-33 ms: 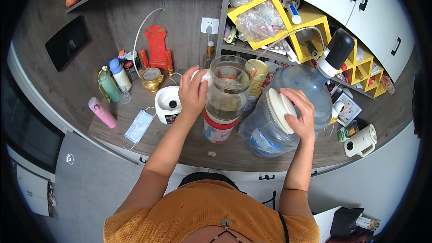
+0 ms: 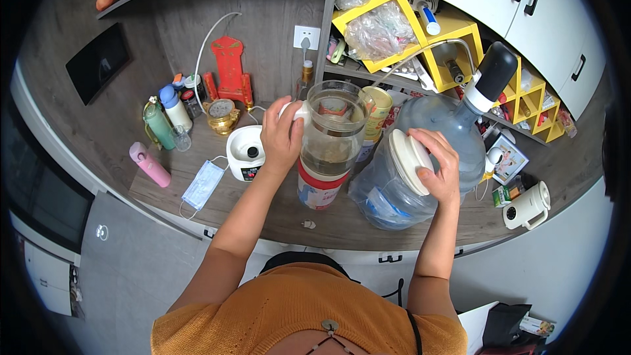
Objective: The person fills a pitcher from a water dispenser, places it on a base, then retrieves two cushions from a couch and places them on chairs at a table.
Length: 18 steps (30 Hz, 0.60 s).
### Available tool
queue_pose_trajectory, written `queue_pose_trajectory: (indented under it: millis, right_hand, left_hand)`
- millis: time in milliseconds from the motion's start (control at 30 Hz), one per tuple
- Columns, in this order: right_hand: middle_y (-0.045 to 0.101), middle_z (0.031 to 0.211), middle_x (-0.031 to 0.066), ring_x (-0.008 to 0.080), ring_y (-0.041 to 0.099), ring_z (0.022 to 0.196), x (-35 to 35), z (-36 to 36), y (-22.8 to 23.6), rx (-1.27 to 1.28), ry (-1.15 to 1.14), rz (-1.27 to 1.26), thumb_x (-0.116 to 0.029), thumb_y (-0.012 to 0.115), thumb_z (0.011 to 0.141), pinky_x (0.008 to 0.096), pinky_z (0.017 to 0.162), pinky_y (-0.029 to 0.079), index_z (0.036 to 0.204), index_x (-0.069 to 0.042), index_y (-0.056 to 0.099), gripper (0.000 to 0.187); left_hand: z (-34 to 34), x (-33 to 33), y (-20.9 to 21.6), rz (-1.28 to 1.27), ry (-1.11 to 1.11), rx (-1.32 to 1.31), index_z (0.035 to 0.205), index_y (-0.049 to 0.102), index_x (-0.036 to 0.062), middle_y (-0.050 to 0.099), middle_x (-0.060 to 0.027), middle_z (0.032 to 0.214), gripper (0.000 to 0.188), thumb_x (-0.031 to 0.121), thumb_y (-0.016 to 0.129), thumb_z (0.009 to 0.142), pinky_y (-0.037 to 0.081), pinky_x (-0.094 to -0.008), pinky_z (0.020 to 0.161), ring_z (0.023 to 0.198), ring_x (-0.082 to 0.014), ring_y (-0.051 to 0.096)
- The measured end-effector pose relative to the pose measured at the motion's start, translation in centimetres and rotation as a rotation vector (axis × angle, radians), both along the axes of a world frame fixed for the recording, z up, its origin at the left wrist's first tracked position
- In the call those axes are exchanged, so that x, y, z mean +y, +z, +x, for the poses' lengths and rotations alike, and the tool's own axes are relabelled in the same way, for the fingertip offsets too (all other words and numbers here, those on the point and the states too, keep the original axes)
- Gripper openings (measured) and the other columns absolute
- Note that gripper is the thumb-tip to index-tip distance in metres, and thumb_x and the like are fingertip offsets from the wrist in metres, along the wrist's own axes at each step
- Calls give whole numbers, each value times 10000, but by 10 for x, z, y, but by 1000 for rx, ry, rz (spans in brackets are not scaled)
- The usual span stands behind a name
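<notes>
While probably heavy, slick and breakable, take glass jug (image 2: 335, 138), upright over desk (image 2: 282, 227) just left of white lid (image 2: 407, 161), by white handle (image 2: 301, 114), with left hand (image 2: 281, 137) closed round it and right hand (image 2: 439, 165) half-curled, gripping lid edge.

Left hand (image 2: 282, 138) on jug (image 2: 332, 144) — clear, right hand (image 2: 440, 165) on lid (image 2: 406, 158)

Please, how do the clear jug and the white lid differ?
The clear jug is see-through and tall; the white lid is opaque and flat. The left hand grips the jug's handle, while the right hand grips the lid. Both have a round outline.
</notes>
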State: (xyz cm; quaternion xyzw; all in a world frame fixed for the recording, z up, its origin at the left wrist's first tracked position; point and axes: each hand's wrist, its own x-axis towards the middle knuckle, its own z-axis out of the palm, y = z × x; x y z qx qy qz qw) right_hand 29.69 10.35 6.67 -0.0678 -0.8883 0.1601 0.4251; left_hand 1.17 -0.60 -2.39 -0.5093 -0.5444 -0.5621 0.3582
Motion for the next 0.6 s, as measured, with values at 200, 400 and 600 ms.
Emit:
queue_pose_trajectory:
  millis: [200,400,600]
  right_hand:
    - [637,1063,162,323,604,926,1,0,-1,-1,6,-2,-296,634,631,359,819,466,1096,-14,632,544]
    - [637,1066,165,326,604,931,1,1,-1,-5,9,-18,-314,639,645,362,823,464,1096,-9,632,545]
    - [636,1029,167,277,594,895,1,-2,-2,-4,-14,17,-580,528,790,328,741,456,1099,13,624,675]
  left_hand:
    - [-1,0,-1,-5,-3,-5,1115,589,52,539,-181,1132,277,99,589,841,474,-400,793,978,-341,554]
    - [0,1,0,-8,-1,-5,1111,588,51,539,-181,1132,274,96,590,841,474,-401,788,975,-343,555]
    - [-1,0,0,13,1,11,1109,589,52,542,-183,1125,274,92,592,838,473,-402,789,971,-345,556]
